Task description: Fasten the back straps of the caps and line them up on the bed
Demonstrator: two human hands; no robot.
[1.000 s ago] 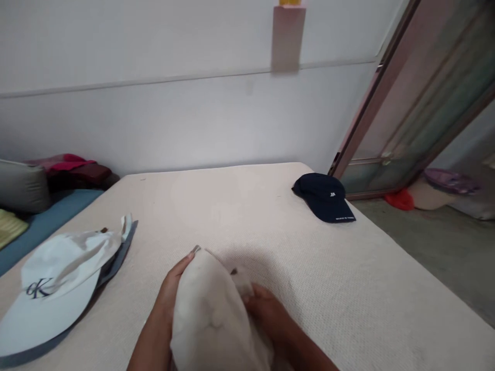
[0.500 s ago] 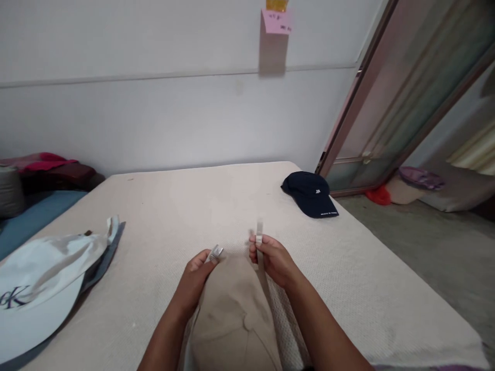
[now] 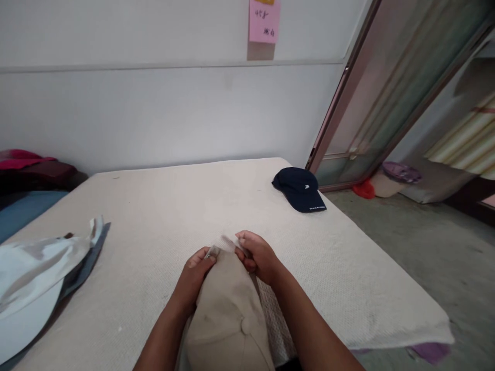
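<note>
The pale cloth [image 3: 154, 206] extends beneath the beige cap [image 3: 228, 309], whose long axis runs away from the person, strap end forward. The left hand [image 3: 193, 275] has fingers clamped on the buckle [image 3: 211, 252]; the right hand's [image 3: 261, 259] fingers pinch the strap [image 3: 228, 242].

Holds a beige cap [image 3: 232, 314] by its back opening, pinching the metal buckle [image 3: 211, 252] side in the left hand [image 3: 199, 270] and the blurred strap [image 3: 229, 243] in the right hand [image 3: 257, 255]. Has a navy cap [image 3: 297, 188] near the far right corner of the pale, cloth-covered surface [image 3: 174, 201], a white cap [image 3: 33, 268] over a grey-blue layer [image 3: 91, 255] at left, and a pink note [image 3: 264, 23] on the wall [image 3: 154, 118].
</note>
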